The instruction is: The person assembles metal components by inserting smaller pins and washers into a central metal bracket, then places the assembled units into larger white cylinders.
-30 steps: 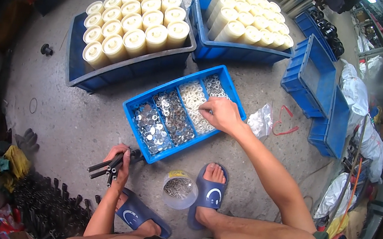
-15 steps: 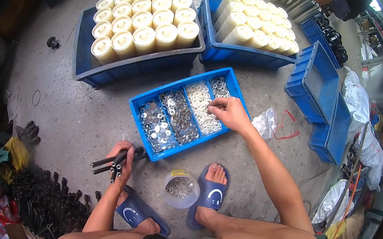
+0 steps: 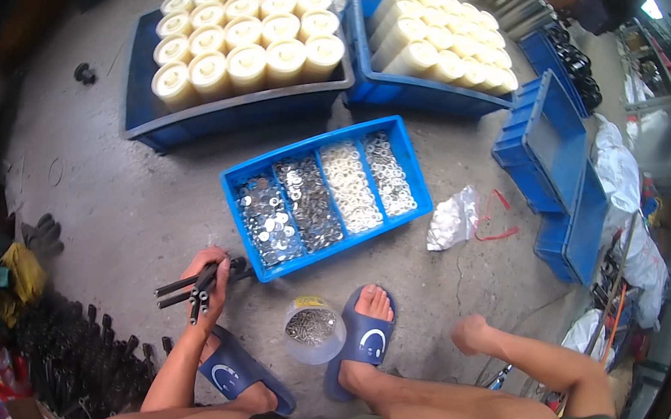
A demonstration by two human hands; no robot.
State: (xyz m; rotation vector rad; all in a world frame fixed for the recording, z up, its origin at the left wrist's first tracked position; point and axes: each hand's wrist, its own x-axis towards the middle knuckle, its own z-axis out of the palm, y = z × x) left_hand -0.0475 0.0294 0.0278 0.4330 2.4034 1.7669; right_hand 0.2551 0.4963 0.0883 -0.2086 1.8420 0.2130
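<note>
My left hand (image 3: 210, 264) is closed around a bunch of black rods (image 3: 182, 292) with hollow metal ends, left of the divided blue tray's near corner. My right hand (image 3: 470, 334) is curled closed above the floor, right of my right sandal; whatever its fingers may hold is hidden. Just below it a slim silver tool (image 3: 500, 376) shows partly beside my knee. The blue tray (image 3: 312, 260) has compartments of small parts: shiny flat washers (image 3: 271, 222), darker metal rings (image 3: 311, 201), white rings (image 3: 352, 186) and silver rings (image 3: 390, 174). Between my feet stands a clear tub (image 3: 315, 333) of small metal pieces.
Two blue crates (image 3: 232, 120) (image 3: 430, 100) of cream cylinders stand beyond the tray. Right of it lie a plastic bag (image 3: 454, 219) of white parts, a red strap (image 3: 497, 218) and stacked blue crates (image 3: 549, 146). Many black rods (image 3: 83, 363) and a glove (image 3: 45, 236) lie left.
My right hand has left the tray's ring compartments and moved down and right, near my right knee. My left hand still grips the rods in about the same place.
</note>
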